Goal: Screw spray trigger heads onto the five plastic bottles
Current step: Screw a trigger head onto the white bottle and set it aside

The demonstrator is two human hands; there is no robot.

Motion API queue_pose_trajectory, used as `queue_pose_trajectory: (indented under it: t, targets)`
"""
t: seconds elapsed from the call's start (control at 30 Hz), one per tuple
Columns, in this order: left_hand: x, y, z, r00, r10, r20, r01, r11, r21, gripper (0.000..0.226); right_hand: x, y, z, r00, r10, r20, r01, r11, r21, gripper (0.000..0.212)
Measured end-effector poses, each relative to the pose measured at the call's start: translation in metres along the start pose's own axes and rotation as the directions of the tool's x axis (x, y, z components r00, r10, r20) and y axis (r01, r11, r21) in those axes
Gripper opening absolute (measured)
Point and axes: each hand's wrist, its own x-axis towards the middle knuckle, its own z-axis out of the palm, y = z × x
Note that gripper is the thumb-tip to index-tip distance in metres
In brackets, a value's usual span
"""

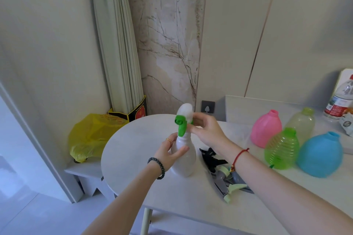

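Head view is showing the left hand (169,155) gripping the white bottle (183,160) upright on the table (133,158), while the right hand (207,131) is pinching the green-and-white trigger head (182,120) at its neck. Threads are hidden, so probably tightening is continuing; four bottles are waiting.

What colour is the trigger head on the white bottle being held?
Green and white spray trigger head, seen clearly in the head view.

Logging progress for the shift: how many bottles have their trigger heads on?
None finished. In hand: left hand steadies the white plastic bottle while right hand turns its green-and-white trigger head. Pink, pale yellow-green, green ribbed and blue bottles remain open-necked.
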Motion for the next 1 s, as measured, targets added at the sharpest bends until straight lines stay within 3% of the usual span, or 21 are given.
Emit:
queue_pose_trajectory:
  t: [0.13,0.3,0.4,0.5,0.57,0.73,0.87,1.0]
  targets:
    - [0.000,0.000,0.000,1.000,-0.005,-0.011,0.005,1.000,0.001,0.037,-0.001,0.010,0.008,0.999,-0.004,-0.051,0.006,0.999,0.045,0.016]
    - [0.000,0.002,0.000,1.000,0.010,0.002,-0.010,0.999,0.039,0.046,-0.002,0.018,0.027,0.951,-0.007,-0.310,0.006,1.000,-0.006,0.034]
    - [-0.001,0.006,0.000,1.000,0.016,0.006,-0.016,0.998,0.054,0.041,-0.004,0.021,0.037,0.929,0.050,-0.368,-0.036,0.998,0.045,0.041]
    - [-0.002,0.006,-0.001,1.000,0.010,0.012,-0.010,0.999,0.050,0.044,-0.007,0.021,0.032,0.966,0.112,-0.232,-0.068,0.980,0.188,0.065]
    - [-0.002,0.004,-0.001,1.000,-0.002,0.006,0.001,1.000,0.030,0.045,-0.005,0.016,0.020,0.988,0.071,-0.136,-0.044,0.980,0.192,0.083]
    - [-0.002,0.004,0.000,1.000,-0.010,0.007,0.010,1.000,0.026,0.040,0.014,-0.007,-0.006,1.000,0.012,0.008,-0.010,0.972,-0.234,0.096]
    - [-0.002,0.003,0.000,1.000,0.004,0.005,-0.004,1.000,0.030,0.047,0.011,-0.001,0.001,0.999,-0.022,-0.030,0.014,0.970,-0.244,0.098]
    - [-0.002,0.005,-0.001,1.000,-0.011,0.013,0.011,1.000,0.023,0.042,0.010,0.003,-0.005,0.998,0.000,0.070,0.017,0.968,-0.251,0.095]
